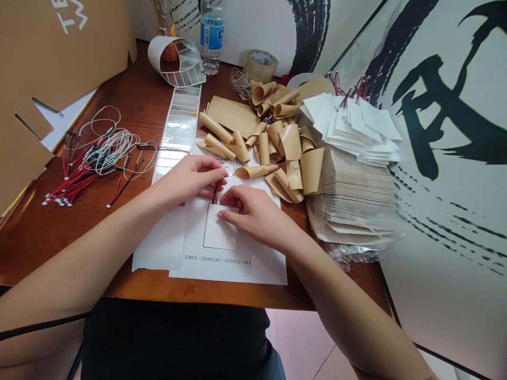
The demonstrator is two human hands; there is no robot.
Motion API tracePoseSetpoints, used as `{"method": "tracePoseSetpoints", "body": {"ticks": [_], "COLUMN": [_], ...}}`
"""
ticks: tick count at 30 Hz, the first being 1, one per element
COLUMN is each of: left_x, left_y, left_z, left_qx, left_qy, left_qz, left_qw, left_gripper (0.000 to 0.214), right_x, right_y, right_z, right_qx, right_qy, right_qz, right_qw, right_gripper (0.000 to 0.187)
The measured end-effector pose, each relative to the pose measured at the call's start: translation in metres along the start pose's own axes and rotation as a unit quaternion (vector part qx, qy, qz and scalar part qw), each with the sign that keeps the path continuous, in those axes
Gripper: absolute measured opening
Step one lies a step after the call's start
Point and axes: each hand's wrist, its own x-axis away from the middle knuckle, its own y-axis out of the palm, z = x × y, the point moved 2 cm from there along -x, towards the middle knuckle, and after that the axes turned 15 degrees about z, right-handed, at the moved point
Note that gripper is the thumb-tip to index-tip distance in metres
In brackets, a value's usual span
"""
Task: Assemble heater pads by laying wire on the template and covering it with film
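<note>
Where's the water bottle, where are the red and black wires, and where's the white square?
Water bottle [210,32]: head view, on its blue label.
Red and black wires [216,193]: head view, on the short visible stretch.
White square [221,237]: head view, on its bare middle.

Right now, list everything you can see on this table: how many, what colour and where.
pad: one, white, on the sheet, under the hands
leads: a pair, red and black, at the pad's top edge
sheet: one, white, printed, at the near table edge
backing curls: many, brown, centre back
pad stack: one tall pile, white, right
wire bundle: many, red, white and black, left
label strip: one, silvery, running from a roll at the back
bottle: one, clear with a blue label, back
tape roll: one, tan, back
cardboard: one, brown, left
table: one, dark wood
left hand: one, pinching the leads
right hand: one, resting on the pad
</note>
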Motion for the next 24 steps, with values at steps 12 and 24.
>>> {"method": "tracePoseSetpoints", "body": {"ticks": [12, 24], "left_x": [-0.001, 0.004], "left_y": [-0.007, -0.017], "left_z": [0.005, 0.004], "left_qx": [-0.087, -0.340], "left_qy": [0.095, 0.160], "left_qz": [-0.064, -0.187], "left_qw": [0.990, 0.908], "left_gripper": [0.018, 0.026], "right_x": [-0.002, -0.003], "right_y": [0.007, 0.012], "right_z": [-0.001, -0.005], "right_qx": [-0.011, 0.034], "right_qy": [0.018, -0.004], "right_qz": [-0.002, 0.006], "right_qw": [1.000, 0.999], "right_gripper": [0.011, 0.014]}}
